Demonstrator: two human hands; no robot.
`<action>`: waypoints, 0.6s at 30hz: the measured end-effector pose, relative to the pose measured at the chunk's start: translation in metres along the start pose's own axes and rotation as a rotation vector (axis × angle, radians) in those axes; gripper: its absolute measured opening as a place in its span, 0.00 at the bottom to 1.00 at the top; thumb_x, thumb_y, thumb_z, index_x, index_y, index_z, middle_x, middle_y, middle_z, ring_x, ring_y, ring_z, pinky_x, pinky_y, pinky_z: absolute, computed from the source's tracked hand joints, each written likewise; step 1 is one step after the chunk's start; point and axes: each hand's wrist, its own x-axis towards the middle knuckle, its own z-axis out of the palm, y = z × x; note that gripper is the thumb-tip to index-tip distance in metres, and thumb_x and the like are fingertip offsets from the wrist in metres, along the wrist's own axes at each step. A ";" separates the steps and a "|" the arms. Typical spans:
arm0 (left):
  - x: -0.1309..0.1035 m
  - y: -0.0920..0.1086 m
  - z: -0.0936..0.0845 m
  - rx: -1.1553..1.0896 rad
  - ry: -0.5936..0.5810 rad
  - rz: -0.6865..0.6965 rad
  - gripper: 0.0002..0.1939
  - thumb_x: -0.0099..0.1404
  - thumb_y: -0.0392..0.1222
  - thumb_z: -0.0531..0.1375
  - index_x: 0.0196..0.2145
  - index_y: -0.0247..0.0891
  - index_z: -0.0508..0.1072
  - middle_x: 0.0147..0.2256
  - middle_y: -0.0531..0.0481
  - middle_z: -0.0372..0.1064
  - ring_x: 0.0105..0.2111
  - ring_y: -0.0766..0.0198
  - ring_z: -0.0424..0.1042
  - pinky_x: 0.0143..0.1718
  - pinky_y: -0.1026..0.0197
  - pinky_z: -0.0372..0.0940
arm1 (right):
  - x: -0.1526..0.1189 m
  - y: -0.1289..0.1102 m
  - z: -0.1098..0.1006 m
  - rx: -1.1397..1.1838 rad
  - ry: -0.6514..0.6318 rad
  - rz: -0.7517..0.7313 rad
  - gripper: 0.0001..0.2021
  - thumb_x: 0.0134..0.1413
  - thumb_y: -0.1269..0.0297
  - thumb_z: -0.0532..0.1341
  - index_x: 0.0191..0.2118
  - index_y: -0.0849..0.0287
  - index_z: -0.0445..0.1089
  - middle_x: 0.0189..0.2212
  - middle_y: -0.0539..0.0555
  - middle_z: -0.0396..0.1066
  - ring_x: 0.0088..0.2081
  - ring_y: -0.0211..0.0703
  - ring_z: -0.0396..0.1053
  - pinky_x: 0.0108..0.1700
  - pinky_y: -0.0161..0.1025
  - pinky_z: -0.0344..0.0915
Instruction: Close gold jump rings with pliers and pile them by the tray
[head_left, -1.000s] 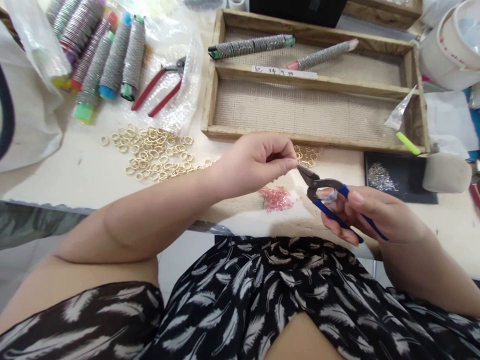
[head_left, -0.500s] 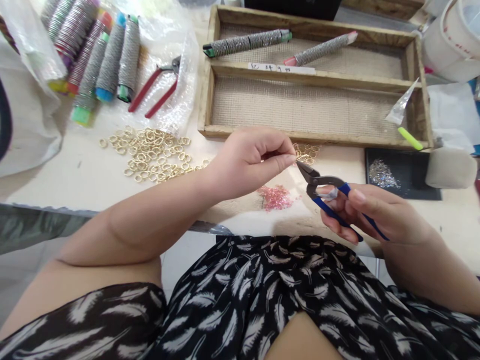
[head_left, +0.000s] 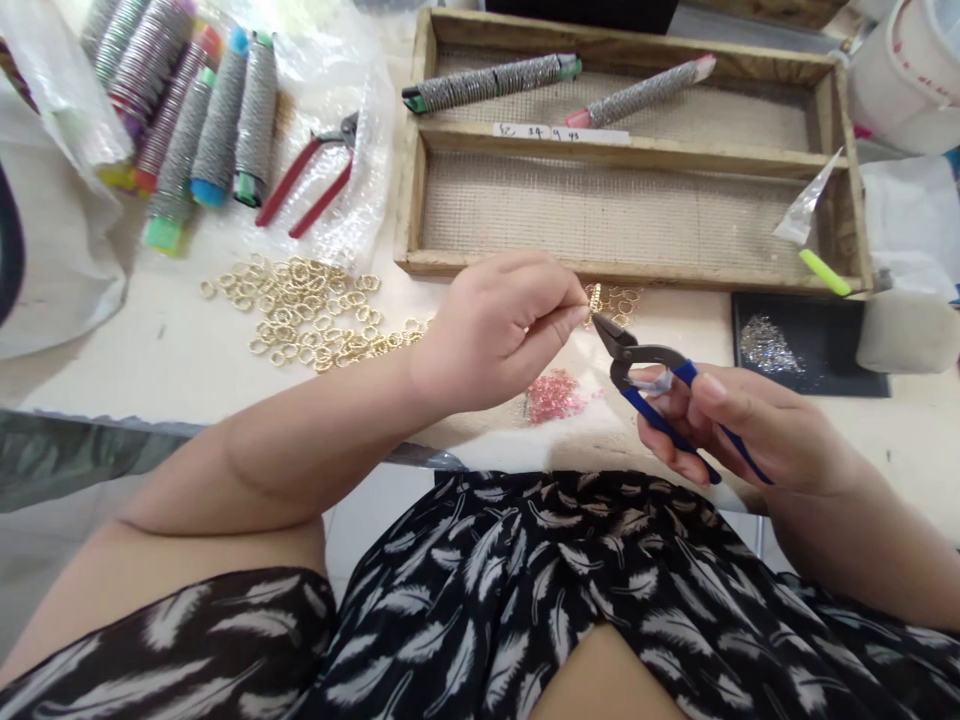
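Observation:
My left hand (head_left: 510, 335) pinches a small gold ring (head_left: 594, 298) between thumb and forefinger. Blue-handled pliers (head_left: 652, 385) are held in my right hand (head_left: 739, 430), their dark jaws pointing up and left, with the tips close beside the ring. Whether the tips touch it I cannot tell. Behind the fingertips lies a small group of gold rings (head_left: 624, 300). A little pile of pink beads (head_left: 555, 396) rests on the table below my left hand. To the left, a larger heap of gold rings (head_left: 307, 310) is spread out, partly hidden by my left forearm.
A wooden tray with mesh floor (head_left: 630, 268) stands behind my hands, holding two silver-wound rods (head_left: 495, 82). Red-handled pliers (head_left: 307, 175) and several wound tubes (head_left: 255, 120) lie on plastic at the left. A black tray (head_left: 832, 350) with silvery bits sits at the right.
My left hand has turned and shifted slightly left, so the gold ring at its fingertips now shows. The pliers have moved very slightly left and stay in my right hand.

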 end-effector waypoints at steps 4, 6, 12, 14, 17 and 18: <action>-0.005 -0.002 0.004 0.082 0.033 0.022 0.13 0.74 0.41 0.55 0.31 0.41 0.73 0.33 0.45 0.76 0.36 0.59 0.75 0.42 0.54 0.71 | 0.000 0.002 0.003 -0.036 0.027 -0.026 0.29 0.61 0.34 0.68 0.34 0.60 0.74 0.26 0.54 0.76 0.19 0.34 0.67 0.19 0.32 0.60; -0.007 -0.003 0.006 0.106 0.056 0.025 0.13 0.74 0.41 0.55 0.31 0.41 0.73 0.33 0.45 0.76 0.36 0.59 0.75 0.42 0.54 0.71 | -0.001 0.003 0.005 -0.054 0.054 -0.055 0.28 0.62 0.35 0.67 0.33 0.60 0.74 0.26 0.53 0.75 0.19 0.34 0.67 0.19 0.32 0.60; -0.009 -0.002 0.011 0.149 0.120 0.086 0.12 0.75 0.38 0.55 0.32 0.41 0.73 0.34 0.47 0.77 0.37 0.60 0.76 0.43 0.56 0.71 | 0.002 0.006 0.011 -0.075 0.092 -0.079 0.28 0.62 0.34 0.67 0.33 0.58 0.74 0.27 0.52 0.75 0.20 0.35 0.68 0.20 0.33 0.62; -0.009 0.000 0.012 0.164 0.150 0.134 0.11 0.74 0.35 0.56 0.32 0.40 0.73 0.33 0.46 0.78 0.36 0.61 0.76 0.42 0.58 0.71 | 0.003 0.006 0.012 -0.112 0.101 -0.097 0.29 0.63 0.33 0.66 0.33 0.58 0.74 0.27 0.53 0.75 0.20 0.36 0.68 0.20 0.35 0.62; -0.008 0.001 0.012 0.196 0.173 0.185 0.10 0.72 0.31 0.58 0.33 0.39 0.73 0.32 0.44 0.79 0.34 0.62 0.76 0.40 0.59 0.71 | 0.001 0.008 0.012 -0.137 0.115 -0.113 0.29 0.64 0.34 0.65 0.32 0.59 0.75 0.27 0.53 0.74 0.21 0.37 0.68 0.21 0.35 0.63; -0.008 0.001 0.012 0.207 0.173 0.194 0.09 0.72 0.30 0.59 0.33 0.38 0.73 0.32 0.43 0.79 0.34 0.62 0.76 0.40 0.59 0.71 | -0.001 0.008 0.012 -0.134 0.118 -0.115 0.28 0.65 0.34 0.64 0.32 0.59 0.75 0.28 0.53 0.74 0.21 0.36 0.68 0.22 0.35 0.63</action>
